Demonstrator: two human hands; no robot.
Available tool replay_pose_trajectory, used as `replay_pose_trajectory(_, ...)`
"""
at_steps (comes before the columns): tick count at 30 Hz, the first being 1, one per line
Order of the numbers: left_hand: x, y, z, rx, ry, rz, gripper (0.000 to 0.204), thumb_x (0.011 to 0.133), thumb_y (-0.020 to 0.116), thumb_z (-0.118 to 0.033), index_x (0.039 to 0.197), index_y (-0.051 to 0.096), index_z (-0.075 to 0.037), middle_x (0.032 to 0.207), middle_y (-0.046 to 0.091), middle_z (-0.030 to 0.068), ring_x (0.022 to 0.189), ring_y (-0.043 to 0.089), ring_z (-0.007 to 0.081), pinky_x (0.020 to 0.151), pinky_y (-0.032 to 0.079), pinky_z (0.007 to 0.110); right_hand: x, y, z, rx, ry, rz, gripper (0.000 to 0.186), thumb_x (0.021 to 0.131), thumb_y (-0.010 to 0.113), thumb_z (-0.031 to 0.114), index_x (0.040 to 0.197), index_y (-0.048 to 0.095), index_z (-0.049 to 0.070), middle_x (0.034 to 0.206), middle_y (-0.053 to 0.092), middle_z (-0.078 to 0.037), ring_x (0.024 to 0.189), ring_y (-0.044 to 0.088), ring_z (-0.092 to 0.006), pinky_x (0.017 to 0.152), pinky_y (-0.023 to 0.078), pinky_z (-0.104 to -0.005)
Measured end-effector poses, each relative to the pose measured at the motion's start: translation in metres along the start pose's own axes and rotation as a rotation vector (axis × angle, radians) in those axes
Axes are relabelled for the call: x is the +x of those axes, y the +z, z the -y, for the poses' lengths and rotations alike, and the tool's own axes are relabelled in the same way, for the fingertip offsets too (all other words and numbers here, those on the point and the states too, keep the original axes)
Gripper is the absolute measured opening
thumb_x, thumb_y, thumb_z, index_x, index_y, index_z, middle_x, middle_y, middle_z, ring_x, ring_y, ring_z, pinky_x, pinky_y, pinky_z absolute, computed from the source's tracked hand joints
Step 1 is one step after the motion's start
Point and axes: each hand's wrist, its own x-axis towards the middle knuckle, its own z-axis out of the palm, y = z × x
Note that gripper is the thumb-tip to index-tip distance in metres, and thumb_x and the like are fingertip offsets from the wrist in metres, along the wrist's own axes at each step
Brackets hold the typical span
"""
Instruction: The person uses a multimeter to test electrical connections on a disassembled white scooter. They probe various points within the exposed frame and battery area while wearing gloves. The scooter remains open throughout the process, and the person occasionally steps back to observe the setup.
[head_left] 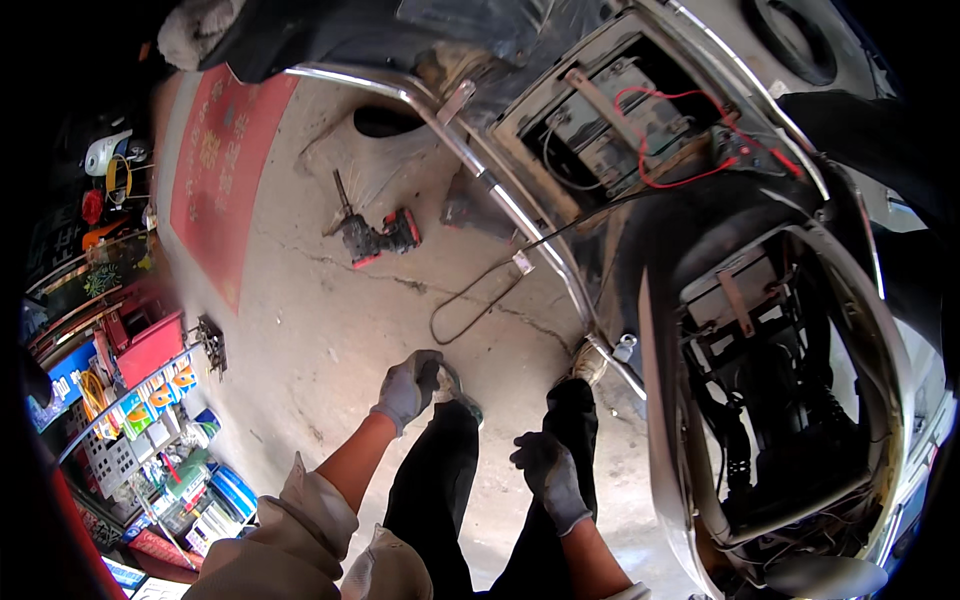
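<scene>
My gloved left hand [413,385] is closed above the floor, in front of one of my shoes; whether it holds anything is hidden. My gloved right hand [548,470] is curled over my trouser leg, its grip also hidden. Right of both hands stands a partly dismantled vehicle with a chrome tube [510,210], an open seat frame [660,450] and an uncovered battery compartment [620,125] with red leads [650,185]. A cordless power tool [370,240] lies on the floor ahead, near a black cable loop [465,300] hanging from or beside the vehicle; I cannot tell which.
A red mat [215,180] with lettering lies on the concrete floor [310,340] at the left. Beyond it, shelves [110,455] crowded with coloured packages, red bins [150,355] and assorted goods line the left side. A tyre [790,40] shows at top right.
</scene>
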Motion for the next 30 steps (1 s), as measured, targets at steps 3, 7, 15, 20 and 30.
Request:
replay_pose_trajectory(3, 0.004, 0.002, -0.008, -0.296, -0.242, -0.040, 0.030, 0.089, 0.055, -0.034, 0.088, 0.064, -0.005, 0.075, 0.064, 0.0074, 0.063, 0.060, 0.0165, 0.060, 0.048, 0.029, -0.016, -0.005, 0.061, -0.126, 0.112, 0.025, 0.012, 0.091, 0.054, 0.011, 0.094, 0.055, -0.001, 0.081, 0.059, -0.007, 0.066, 0.054, -0.0101, 0.055, 0.042, -0.0235)
replay_pose_trajectory(7, 0.011, -0.015, -0.103, -0.155, -0.402, 0.108, 0.049, 0.090, 0.048, -0.048, 0.086, 0.064, -0.002, 0.072, 0.063, 0.0084, 0.060, 0.059, 0.0148, 0.059, 0.046, 0.028, -0.033, -0.013, 0.120, -0.515, -0.193, 0.029, 0.015, 0.091, 0.054, 0.016, 0.093, 0.058, 0.001, 0.081, 0.061, -0.007, 0.066, 0.059, -0.0124, 0.053, 0.045, -0.0269)
replay_pose_trajectory(15, 0.070, -0.003, -0.156, -0.303, 0.274, 0.034, 0.031, 0.092, 0.054, -0.024, 0.107, 0.056, 0.003, 0.093, 0.064, 0.0090, 0.081, 0.060, 0.0136, 0.075, 0.047, 0.026, -0.073, -0.054, 0.315, -0.594, -0.608, -0.016, 0.020, 0.081, 0.059, 0.002, 0.101, 0.058, 0.001, 0.091, 0.064, -0.015, 0.078, 0.064, -0.0296, 0.063, 0.052, -0.0357)
replay_pose_trajectory(20, 0.106, 0.003, -0.212, -0.497, 0.202, 0.053, 0.028, 0.091, 0.055, -0.021, 0.107, 0.056, 0.002, 0.089, 0.061, 0.0064, 0.078, 0.058, 0.0124, 0.070, 0.048, 0.025, -0.058, -0.117, 0.421, -0.739, -0.615, -0.401, 0.019, 0.086, 0.057, 0.006, 0.104, 0.058, 0.000, 0.084, 0.066, -0.012, 0.077, 0.064, -0.0258, 0.065, 0.050, -0.0323)
replay_pose_trajectory(30, 0.147, 0.008, -0.281, -0.570, 0.260, 0.307, 0.029, 0.093, 0.052, -0.025, 0.106, 0.055, 0.001, 0.088, 0.064, 0.0075, 0.076, 0.059, 0.0121, 0.066, 0.046, 0.024, 0.181, -0.257, 0.431, -0.877, -0.089, -0.445, 0.020, 0.088, 0.051, 0.014, 0.102, 0.061, 0.004, 0.092, 0.064, -0.022, 0.088, 0.062, -0.0360, 0.072, 0.049, -0.0411)
